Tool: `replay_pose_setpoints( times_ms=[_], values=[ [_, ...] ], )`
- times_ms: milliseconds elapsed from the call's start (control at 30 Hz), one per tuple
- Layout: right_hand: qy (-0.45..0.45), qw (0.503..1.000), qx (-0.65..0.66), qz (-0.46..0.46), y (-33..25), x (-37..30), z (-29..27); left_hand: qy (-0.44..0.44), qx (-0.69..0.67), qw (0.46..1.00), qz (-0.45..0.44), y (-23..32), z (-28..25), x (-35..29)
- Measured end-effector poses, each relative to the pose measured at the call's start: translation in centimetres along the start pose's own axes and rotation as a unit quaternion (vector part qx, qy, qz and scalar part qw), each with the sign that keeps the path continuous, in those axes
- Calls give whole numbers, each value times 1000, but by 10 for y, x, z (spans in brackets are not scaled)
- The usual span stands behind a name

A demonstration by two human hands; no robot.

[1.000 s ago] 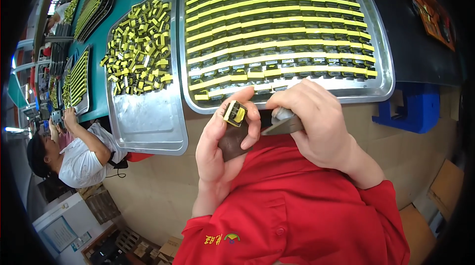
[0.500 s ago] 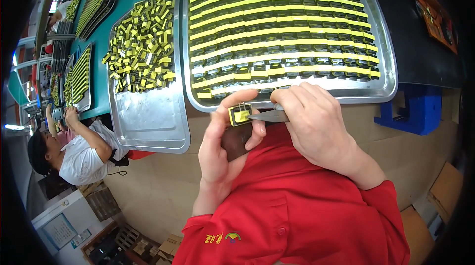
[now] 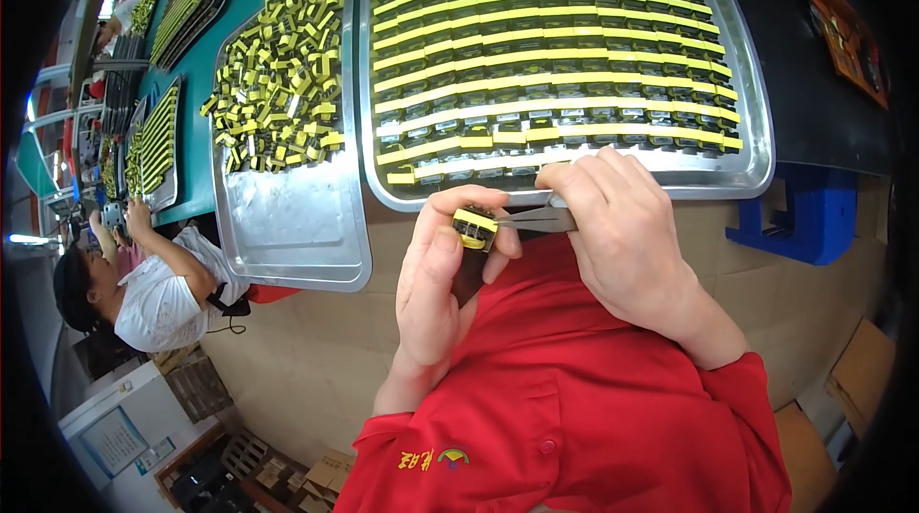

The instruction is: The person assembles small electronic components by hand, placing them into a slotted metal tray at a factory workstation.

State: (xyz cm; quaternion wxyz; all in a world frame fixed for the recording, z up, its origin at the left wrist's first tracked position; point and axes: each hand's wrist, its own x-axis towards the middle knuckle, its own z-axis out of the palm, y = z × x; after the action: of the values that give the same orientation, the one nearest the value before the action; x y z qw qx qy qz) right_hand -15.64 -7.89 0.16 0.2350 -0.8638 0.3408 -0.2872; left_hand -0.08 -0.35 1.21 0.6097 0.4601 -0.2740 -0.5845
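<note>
Between the thumb and fingers of my left hand [image 3: 429,274] is a small transformer [image 3: 475,224], a black part with yellow tape and thin metal pins. My right hand [image 3: 627,240] is closed around metal tweezers [image 3: 546,219], whose tips point left and reach the transformer's side; whether they grip anything is too small to tell. Both hands are in front of the near edge of a metal tray [image 3: 756,121], which bears many rows of similar yellow-and-black parts [image 3: 555,39]. One part [image 3: 400,174] sits at the left end of its nearest row.
Left of the rows, a second metal tray [image 3: 287,226] holds a loose heap of the same parts [image 3: 278,82]. A blue plastic stand [image 3: 799,216] and a brown tool box [image 3: 842,30] are at the right. A person in a white shirt [image 3: 168,298] works at the far left.
The transformer has turned in my left fingers, so a yellow-taped side now shows. Both hands have shifted slightly right, with the tweezers still in my right hand.
</note>
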Motion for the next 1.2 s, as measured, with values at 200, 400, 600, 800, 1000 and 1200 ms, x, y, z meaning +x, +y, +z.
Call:
replay_pose_setpoints(
  times_ms=[200,400,600,800,1000,1200],
  values=[
    [6,1000,-10,-26,-2,4,0,-18,8,1000,-10,2,-4,-1],
    [-10,999,-9,-37,-3,2,2,-66,30,997,-3,1,-8,-3],
    [-4,999,-20,-47,5,1,2,-46,57,997,-11,1,-5,-1],
    [8,997,-44,-59,3,0,8,-51,27,998,-32,-1,-3,-3],
    [36,992,-76,-95,5,0,9,-58,32,998,-23,-3,1,-5],
    [56,985,-78,-143,22,1,13,-48,31,997,-46,-5,6,-2]
  ],
)
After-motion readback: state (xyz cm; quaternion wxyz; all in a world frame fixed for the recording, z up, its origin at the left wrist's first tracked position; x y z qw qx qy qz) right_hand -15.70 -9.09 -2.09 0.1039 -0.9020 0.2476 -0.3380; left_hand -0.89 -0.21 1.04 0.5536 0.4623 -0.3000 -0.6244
